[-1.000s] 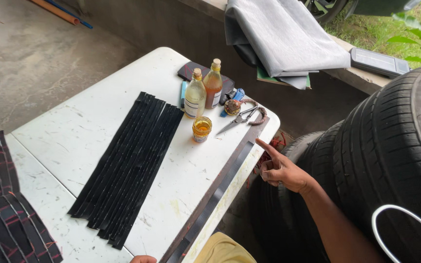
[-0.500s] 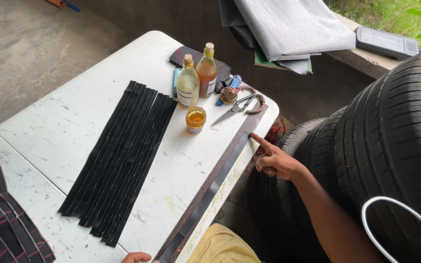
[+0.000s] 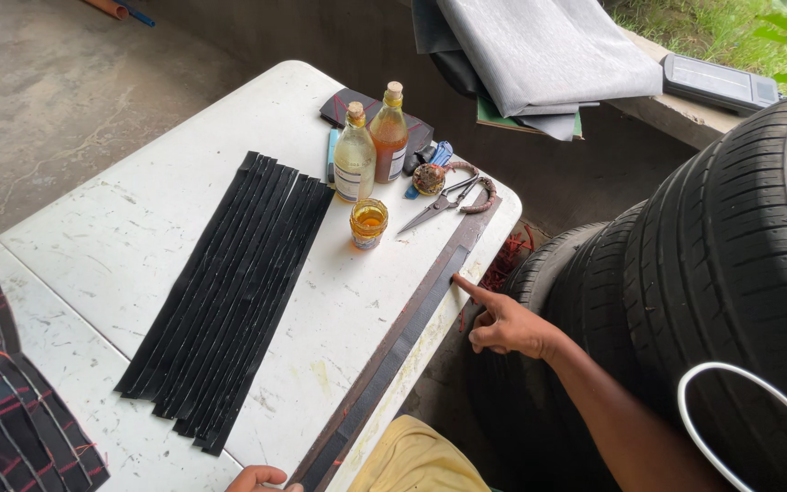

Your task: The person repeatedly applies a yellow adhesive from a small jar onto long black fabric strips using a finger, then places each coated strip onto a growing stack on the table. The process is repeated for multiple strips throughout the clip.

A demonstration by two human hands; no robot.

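At the right of the frame the right hand (image 3: 507,326), grip empty, points one finger onto the long dark strip (image 3: 393,351) along the tabletop (image 3: 138,237) edge. The left hand (image 3: 257,477), bottom centre, pins its near end; whether it clasps, I cannot tell. A loosened hold could let the strip slide off.

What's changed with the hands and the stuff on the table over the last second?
The right hand has moved in from beside the tyres, so its forefinger now touches the long dark strip at the table edge. The left hand stays at the strip's near end. Nothing was picked up or let go. The black strips, bottles, jar and scissors stayed put.
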